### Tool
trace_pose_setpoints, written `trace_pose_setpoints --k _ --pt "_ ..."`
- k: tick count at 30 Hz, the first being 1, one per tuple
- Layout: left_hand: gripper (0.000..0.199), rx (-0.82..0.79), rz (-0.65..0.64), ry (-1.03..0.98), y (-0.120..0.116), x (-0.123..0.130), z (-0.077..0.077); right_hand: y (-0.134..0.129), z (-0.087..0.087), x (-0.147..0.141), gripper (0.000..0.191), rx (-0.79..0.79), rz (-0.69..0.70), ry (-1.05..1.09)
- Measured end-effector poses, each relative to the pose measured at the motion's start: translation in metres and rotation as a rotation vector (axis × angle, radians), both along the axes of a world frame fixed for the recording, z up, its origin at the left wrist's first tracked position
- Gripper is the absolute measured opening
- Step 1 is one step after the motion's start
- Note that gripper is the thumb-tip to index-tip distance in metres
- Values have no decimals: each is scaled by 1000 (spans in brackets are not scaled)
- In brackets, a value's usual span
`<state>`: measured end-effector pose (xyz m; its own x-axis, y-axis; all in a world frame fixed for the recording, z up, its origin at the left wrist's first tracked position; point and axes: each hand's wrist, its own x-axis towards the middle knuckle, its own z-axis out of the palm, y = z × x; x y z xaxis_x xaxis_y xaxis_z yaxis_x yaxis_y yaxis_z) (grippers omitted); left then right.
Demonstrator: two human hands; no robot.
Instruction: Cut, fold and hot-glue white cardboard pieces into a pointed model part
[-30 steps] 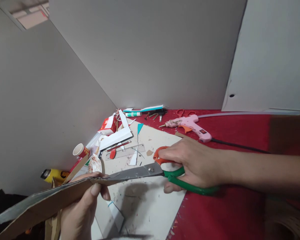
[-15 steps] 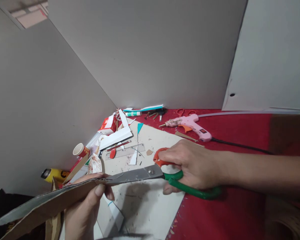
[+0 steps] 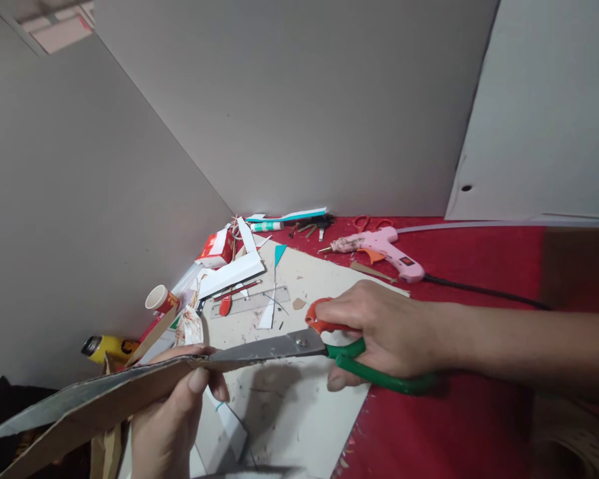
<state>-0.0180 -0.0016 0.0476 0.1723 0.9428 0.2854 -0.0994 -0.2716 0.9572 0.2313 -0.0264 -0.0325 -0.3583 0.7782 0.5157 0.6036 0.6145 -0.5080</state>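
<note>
My right hand (image 3: pixel 379 329) is closed around the handles of a pair of scissors (image 3: pixel 264 347), one loop orange and the other green. Their grey blades point left and meet the edge of a piece of brown cardboard (image 3: pixel 114 399). That cardboard is pinched by my left hand (image 3: pixel 172 419), its thumb below the edge and fingers behind. A long split parts the cardboard on the left into a grey-faced strip and a brown piece. The blade tips are hidden at the cardboard, close to my left fingertips.
A pink glue gun (image 3: pixel 379 249) lies on the red tablecloth (image 3: pixel 479 259). Paper scraps and a clear ruler (image 3: pixel 249 303) rest on a pale board (image 3: pixel 319 406). At left are a paper cup (image 3: pixel 160 299) and a yellow bottle (image 3: pixel 110 348). Grey panels (image 3: pixel 289 106) stand behind.
The split left end of the cardboard has shifted slightly, and the grey-faced strip's pointed tip now shows at far left. Both hands and the scissors stay nearly where they were.
</note>
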Motion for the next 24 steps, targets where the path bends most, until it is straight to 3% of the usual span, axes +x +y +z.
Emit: trace_pose_setpoints --k 10,24 --pt "9 66 -9 17 3 5 6 -2 10 9 50 -172 -41 -24" --pt "19 -12 -82 75 10 -6 -4 4 8 -2 51 -50 -85 -37"
